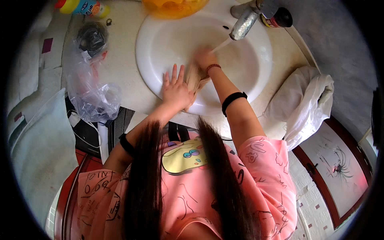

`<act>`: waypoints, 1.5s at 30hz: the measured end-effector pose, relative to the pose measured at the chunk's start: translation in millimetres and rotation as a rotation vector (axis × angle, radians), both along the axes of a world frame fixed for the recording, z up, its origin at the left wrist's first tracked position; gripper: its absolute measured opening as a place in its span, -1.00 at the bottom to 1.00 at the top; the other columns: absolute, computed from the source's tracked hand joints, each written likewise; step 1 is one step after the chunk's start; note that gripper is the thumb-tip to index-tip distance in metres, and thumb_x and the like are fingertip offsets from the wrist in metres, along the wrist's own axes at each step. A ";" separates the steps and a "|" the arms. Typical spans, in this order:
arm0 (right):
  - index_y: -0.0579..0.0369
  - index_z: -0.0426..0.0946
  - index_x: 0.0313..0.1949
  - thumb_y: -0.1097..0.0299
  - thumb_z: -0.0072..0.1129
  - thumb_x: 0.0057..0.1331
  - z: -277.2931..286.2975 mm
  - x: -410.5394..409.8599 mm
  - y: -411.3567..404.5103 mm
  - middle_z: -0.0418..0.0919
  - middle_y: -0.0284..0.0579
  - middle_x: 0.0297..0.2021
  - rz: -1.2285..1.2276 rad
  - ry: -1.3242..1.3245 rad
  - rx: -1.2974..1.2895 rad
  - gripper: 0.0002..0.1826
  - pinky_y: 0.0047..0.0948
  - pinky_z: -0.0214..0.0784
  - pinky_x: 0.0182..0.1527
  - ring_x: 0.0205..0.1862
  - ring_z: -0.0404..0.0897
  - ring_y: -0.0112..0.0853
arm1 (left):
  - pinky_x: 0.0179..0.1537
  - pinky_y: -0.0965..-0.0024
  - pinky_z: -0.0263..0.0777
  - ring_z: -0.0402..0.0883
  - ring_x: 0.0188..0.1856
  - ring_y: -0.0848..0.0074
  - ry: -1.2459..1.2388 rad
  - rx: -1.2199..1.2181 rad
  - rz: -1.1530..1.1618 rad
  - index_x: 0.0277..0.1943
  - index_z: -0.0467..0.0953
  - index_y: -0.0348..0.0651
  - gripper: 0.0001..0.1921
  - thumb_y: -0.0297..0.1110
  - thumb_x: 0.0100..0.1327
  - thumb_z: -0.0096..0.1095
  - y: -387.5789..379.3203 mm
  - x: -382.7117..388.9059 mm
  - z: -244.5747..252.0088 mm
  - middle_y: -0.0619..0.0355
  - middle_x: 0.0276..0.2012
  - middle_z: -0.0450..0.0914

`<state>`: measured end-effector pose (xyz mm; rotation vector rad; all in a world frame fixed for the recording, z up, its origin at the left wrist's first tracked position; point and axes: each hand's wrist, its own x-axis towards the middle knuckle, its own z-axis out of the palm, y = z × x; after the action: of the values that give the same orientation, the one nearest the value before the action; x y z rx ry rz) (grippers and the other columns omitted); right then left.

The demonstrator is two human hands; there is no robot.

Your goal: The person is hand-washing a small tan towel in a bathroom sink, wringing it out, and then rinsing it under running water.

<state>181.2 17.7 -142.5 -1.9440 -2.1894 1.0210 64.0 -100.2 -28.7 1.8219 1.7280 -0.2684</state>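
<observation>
A wet tan cloth lies over the front rim of the white oval washbasin and runs down into the bowl. My left hand rests flat at that rim with its fingers spread; its thumb side presses on the cloth, and the thumb is not clearly seen. Inside the bowl my right hand, blurred by motion, is at the cloth's far end. How its fingers sit on the fabric is hidden by the blur. A thin stream of water falls from the metal tap onto this hand.
Behind the basin stands an orange translucent basin. A dark-lidded jar is beside the tap. Clear plastic bags and a bottle with a red cap lie on the left counter. A white plastic bag hangs over the right edge.
</observation>
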 end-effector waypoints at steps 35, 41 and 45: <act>-0.23 0.17 0.14 0.06 -0.29 0.27 10.0 -4.5 -69.0 0.09 -0.07 0.20 0.244 -0.261 0.157 -0.55 0.11 0.01 0.07 0.19 0.11 -0.05 | 0.24 -0.03 -0.31 -0.18 0.33 0.11 -0.048 0.234 0.170 -0.24 0.53 -0.34 -0.59 -0.14 0.00 0.01 -4.5 -3.2 -32.5 -0.09 0.24 0.07; -0.07 0.24 0.09 -0.09 -0.30 0.23 -39.7 16.4 5.0 0.16 0.01 0.16 0.295 -0.174 -0.136 -0.46 -0.05 0.13 0.04 0.07 0.28 -0.02 | 0.24 -0.03 -0.31 -0.17 0.33 0.11 -0.036 0.235 0.125 -0.26 0.53 -0.34 -0.59 -0.15 -0.02 0.01 -1.3 -1.0 -30.8 -0.10 0.23 0.11; 0.17 0.33 -0.11 -0.01 -0.11 0.20 14.6 10.2 22.4 0.40 0.02 -0.11 0.143 -0.030 -0.131 -0.52 -0.21 0.25 -0.05 -0.07 0.41 -0.11 | 0.24 -0.03 -0.31 -0.17 0.33 0.12 -0.005 0.212 0.106 -0.27 0.53 -0.34 -0.60 -0.15 -0.02 0.02 -2.9 -6.5 -31.9 -0.09 0.22 0.12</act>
<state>191.4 40.2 -128.0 -1.8877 -2.3635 1.1911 57.5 -103.0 -60.6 1.8662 1.9035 -0.0379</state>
